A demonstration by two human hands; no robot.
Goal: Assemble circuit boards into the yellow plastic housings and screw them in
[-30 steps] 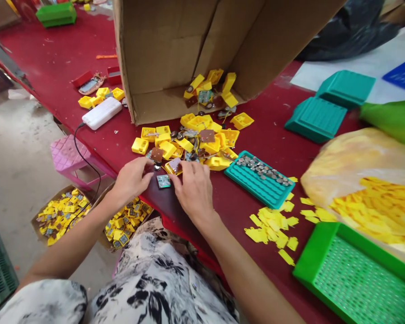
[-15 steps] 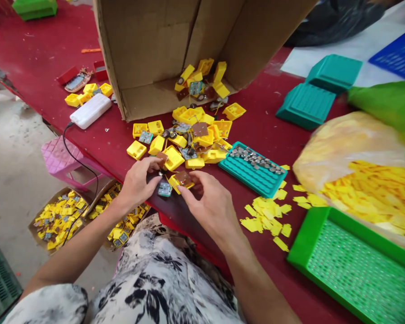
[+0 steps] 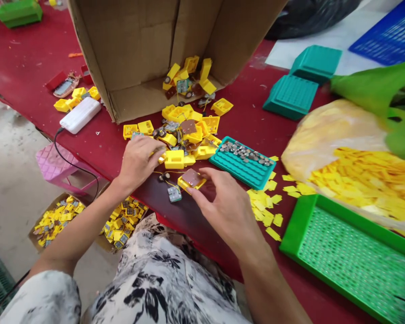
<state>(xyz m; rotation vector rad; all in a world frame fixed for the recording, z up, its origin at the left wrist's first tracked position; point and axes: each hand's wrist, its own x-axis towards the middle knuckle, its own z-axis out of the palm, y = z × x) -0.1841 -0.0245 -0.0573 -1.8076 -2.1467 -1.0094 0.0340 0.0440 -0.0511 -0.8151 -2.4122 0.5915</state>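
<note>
My right hand (image 3: 222, 204) grips a small yellow plastic case (image 3: 191, 180) between thumb and index finger, with a brown square plate lying on top. My left hand (image 3: 138, 162) lies over the edge of a heap of yellow cases and small electronic parts (image 3: 185, 135), beside a yellow case (image 3: 174, 159). Whatever its fingers may hold is hidden. Between my hands, a small circuit board (image 3: 174, 194) and a round metal part (image 3: 164, 177) lie on the red table (image 3: 236, 126), joined by thin wires.
A tilted cardboard box (image 3: 148, 45) holds more yellow cases. A teal tray of button cells (image 3: 243, 162) lies right of my hands, near loose yellow pieces (image 3: 265, 207), a plastic bag (image 3: 344, 153) and a green mesh tray (image 3: 354, 256). Cardboard trays of parts (image 3: 56, 220) sit below the table edge.
The view has shifted, so the table contents sit higher and further left. My left hand has moved onto the heap. The yellow case in my right hand has moved right, away from the circuit board.
</note>
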